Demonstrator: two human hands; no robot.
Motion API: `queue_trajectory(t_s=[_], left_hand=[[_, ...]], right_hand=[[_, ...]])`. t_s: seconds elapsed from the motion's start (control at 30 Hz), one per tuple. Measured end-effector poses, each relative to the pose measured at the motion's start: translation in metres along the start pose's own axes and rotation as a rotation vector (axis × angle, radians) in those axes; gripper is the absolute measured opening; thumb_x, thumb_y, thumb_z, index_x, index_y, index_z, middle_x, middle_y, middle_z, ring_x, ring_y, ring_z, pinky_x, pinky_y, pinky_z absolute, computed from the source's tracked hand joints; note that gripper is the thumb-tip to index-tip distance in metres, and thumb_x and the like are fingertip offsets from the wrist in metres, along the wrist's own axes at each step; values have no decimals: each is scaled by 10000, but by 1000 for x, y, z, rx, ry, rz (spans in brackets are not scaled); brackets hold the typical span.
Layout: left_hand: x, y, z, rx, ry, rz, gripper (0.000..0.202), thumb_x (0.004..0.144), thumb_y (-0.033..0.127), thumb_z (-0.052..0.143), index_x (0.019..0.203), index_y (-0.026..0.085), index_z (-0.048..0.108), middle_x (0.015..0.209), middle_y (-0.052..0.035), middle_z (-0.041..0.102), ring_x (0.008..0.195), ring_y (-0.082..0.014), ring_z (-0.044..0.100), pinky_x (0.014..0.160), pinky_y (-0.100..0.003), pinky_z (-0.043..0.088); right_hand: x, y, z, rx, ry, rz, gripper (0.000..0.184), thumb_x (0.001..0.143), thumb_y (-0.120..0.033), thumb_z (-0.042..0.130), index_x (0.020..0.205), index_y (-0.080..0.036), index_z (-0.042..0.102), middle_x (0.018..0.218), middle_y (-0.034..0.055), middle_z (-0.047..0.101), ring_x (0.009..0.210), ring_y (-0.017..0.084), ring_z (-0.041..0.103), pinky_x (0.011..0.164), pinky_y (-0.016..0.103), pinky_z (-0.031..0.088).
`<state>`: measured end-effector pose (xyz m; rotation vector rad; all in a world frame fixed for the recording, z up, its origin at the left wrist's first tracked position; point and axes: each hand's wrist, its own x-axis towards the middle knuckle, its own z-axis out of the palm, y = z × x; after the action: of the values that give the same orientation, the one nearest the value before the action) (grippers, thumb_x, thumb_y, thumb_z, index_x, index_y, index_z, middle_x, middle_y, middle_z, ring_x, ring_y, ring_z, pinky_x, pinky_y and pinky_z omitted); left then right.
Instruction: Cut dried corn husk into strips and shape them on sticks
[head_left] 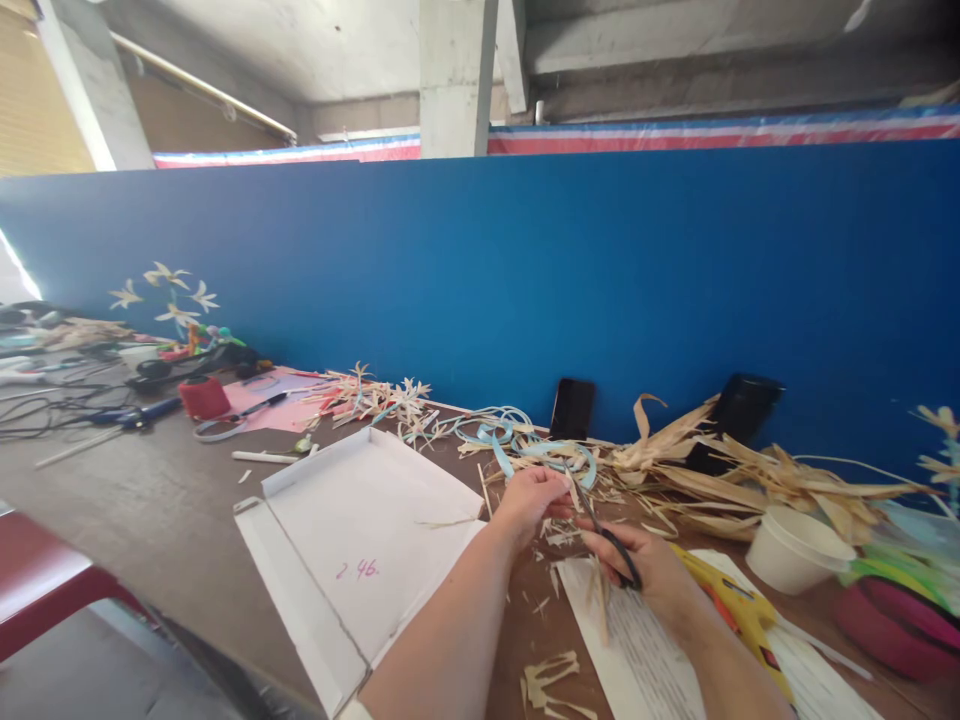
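My left hand is closed, pinching a small pale strip of dried husk between thumb and fingertips. Black-handled scissors are in my right hand, their blades pointing up and left against the strip. Whether the blades are cutting through it is too small to tell. Husk scraps and light-blue ribbon lie just behind both hands. Beneath my right hand is a printed sheet with thin husk strips on it. A cut, finger-like husk piece rests on the brown table near me.
An open white cardboard box lies left of my arms. To the right are a yellow glue gun, a white cup and a pile of dried husks. A phone leans on the blue partition.
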<state>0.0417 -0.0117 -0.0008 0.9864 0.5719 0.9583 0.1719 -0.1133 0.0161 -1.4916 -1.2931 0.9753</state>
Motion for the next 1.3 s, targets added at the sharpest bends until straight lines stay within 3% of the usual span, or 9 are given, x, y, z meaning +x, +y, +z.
queue_trajectory(t_s=[0.27, 0.63, 1.3], left_hand=[[-2, 2, 1, 4, 13, 19, 344, 543, 352, 764, 678, 106, 565, 646, -17, 573, 575, -79, 532, 548, -202, 451], [1, 1, -3, 99, 15, 18, 262, 597, 312, 705, 678, 121, 545, 612, -10, 562, 530, -75, 517, 513, -196, 437], [0, 0, -3, 100, -16, -23, 188, 626, 262, 654, 684, 129, 534, 582, -9, 564, 527, -87, 539, 488, -183, 431]], right_hand=[[1, 0, 1, -27, 20, 14, 400, 666, -476, 669, 937, -190, 738, 440, -58, 415, 475, 99, 335, 481, 251, 249], [0, 6, -3, -8, -88, 26, 413, 758, -476, 599, 1017, -170, 699, 510, -42, 472, 525, 112, 375, 532, 262, 264], [-2, -2, -1, -41, -50, 34, 442, 701, -485, 625, 967, -143, 709, 474, -58, 403, 497, 100, 327, 513, 259, 225]])
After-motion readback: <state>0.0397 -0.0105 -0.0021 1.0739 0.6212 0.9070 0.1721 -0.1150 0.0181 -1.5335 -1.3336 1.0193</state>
